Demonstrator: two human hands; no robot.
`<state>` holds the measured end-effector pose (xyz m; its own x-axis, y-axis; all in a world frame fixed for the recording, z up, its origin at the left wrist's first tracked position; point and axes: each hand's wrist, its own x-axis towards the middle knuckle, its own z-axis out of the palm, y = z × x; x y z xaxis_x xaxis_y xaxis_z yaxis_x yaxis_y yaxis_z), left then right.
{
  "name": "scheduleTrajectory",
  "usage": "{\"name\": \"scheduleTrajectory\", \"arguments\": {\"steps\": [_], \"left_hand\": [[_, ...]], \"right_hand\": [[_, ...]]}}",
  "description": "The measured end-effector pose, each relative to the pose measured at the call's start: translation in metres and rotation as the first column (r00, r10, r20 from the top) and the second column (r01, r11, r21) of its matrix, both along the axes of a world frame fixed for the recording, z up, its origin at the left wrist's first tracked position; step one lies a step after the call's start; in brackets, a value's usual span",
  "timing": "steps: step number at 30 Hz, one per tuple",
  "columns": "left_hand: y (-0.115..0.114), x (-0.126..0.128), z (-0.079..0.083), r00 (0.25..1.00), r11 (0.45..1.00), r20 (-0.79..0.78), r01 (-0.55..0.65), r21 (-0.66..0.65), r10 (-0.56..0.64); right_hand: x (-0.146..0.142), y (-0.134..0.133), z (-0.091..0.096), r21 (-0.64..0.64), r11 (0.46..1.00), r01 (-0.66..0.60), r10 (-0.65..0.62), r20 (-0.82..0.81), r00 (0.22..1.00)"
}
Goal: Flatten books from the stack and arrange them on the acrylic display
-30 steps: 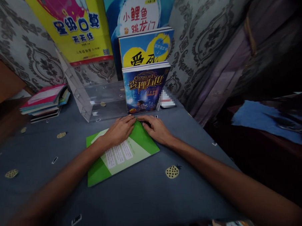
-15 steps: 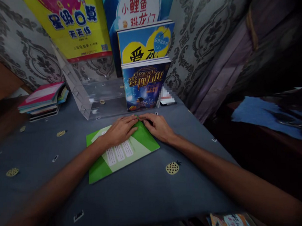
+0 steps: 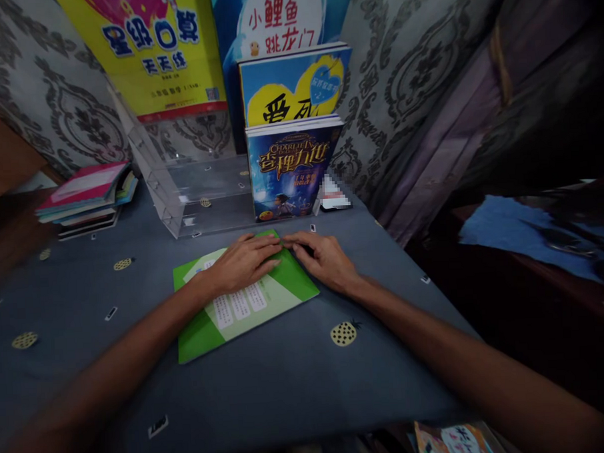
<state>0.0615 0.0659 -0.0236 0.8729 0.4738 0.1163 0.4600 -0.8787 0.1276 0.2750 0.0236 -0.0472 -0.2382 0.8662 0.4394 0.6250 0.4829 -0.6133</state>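
Note:
A green book lies on the cloth-covered table, white text boxes on its cover. My left hand rests flat on the upper part of the cover, fingers stretched to the right. At the book's upper right edge is my right hand, its fingers extended and thumb apart, fingertips at the edge close to my left fingertips. Neither hand is gripping anything. Behind the book stands a clear plastic book rack with a blue book in its front row.
Behind the blue book rise a blue-and-yellow book, a teal book and a yellow workbook. A stack of books lies at the left. Beyond the table's right edge are a curtain and blue cloth.
My right hand has moved slightly right and toward me along the book's edge, uncovering the top corner. My left hand has slid slightly right. The book has stayed nearly in place.

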Motion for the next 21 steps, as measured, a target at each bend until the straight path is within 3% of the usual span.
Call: {"name": "scheduleTrajectory", "arguments": {"steps": [6,14,21], "left_hand": [[-0.005,0.003,0.004,0.999,0.999,-0.025,-0.042,0.012,0.043],[-0.009,0.001,0.007,0.993,0.995,0.068,0.097,0.032,-0.099],[-0.011,0.003,0.001,0.989,0.995,0.117,0.088,0.042,-0.092]], "right_hand": [[0.000,0.000,0.001,-0.008,1.000,-0.010,0.009,-0.007,1.000],[0.001,-0.007,0.003,-0.035,0.998,0.044,-0.046,-0.064,0.997],[0.001,-0.005,0.002,-0.008,1.000,0.025,-0.025,-0.035,0.999]]}}
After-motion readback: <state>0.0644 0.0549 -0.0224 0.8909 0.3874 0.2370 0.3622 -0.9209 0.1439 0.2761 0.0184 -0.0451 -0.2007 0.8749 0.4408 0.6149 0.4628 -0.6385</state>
